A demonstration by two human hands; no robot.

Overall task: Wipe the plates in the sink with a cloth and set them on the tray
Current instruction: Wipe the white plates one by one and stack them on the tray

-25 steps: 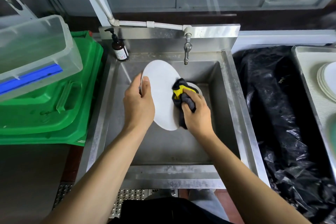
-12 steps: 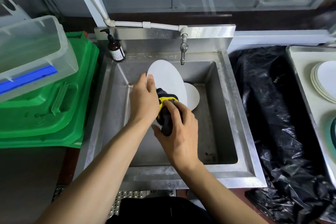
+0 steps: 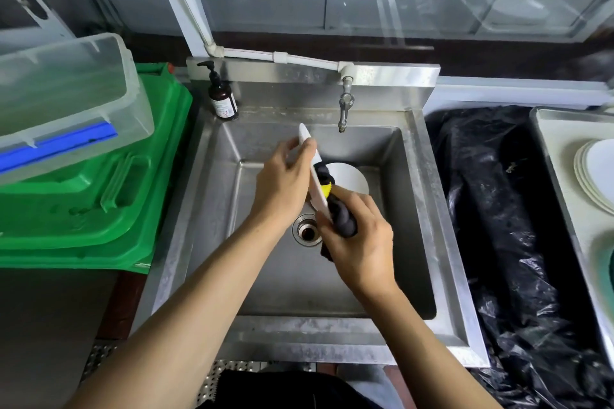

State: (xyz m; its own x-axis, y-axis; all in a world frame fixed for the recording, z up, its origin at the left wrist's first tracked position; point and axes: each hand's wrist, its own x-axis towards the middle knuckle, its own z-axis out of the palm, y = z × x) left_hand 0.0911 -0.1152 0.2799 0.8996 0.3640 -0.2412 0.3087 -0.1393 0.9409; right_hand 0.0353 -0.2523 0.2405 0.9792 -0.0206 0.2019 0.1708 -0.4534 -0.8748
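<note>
Head view: the left hand (image 3: pixel 282 186) grips a white plate (image 3: pixel 315 176) held edge-on above the sink (image 3: pixel 415 209). The right hand (image 3: pixel 360 242) holds a dark and yellow cloth (image 3: pixel 335 206), fingers curled round it, pressed against the plate's right face. A second plate (image 3: pixel 349 176) lies in the basin behind. The tray (image 3: pixel 558 149) sits at far right.

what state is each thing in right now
white oval plate: held edge-on over the sink, gripped by left hand
dark grey and yellow cloth: pressed to the plate by right hand
small round white plate: lying in the steel sink
metal tap: no water running
stacked white plates: on the tray
</note>
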